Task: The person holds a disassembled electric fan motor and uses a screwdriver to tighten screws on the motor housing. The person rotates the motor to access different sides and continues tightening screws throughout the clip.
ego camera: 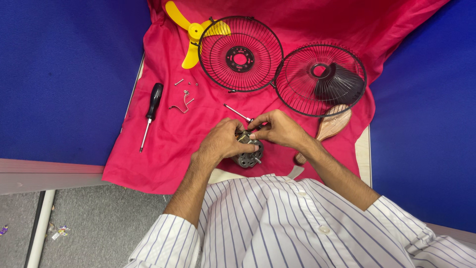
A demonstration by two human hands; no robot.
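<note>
My left hand (223,140) and my right hand (280,130) meet over a small grey fan motor (248,158) that rests on a red cloth (163,144). Both hands' fingertips pinch at the top of the motor, where a small brass-coloured part shows. A thin metal shaft of a second screwdriver (237,113) sticks out up-left from between the hands; which hand holds it is hidden. My striped sleeves fill the lower part of the view.
On the cloth lie a black-handled screwdriver (151,111), small screws (179,82), a bent wire clip (182,105), a yellow fan blade (191,31), two black wire fan guards (240,53) (320,79) and a wooden base piece (329,126). Blue partition walls (64,74) stand on both sides.
</note>
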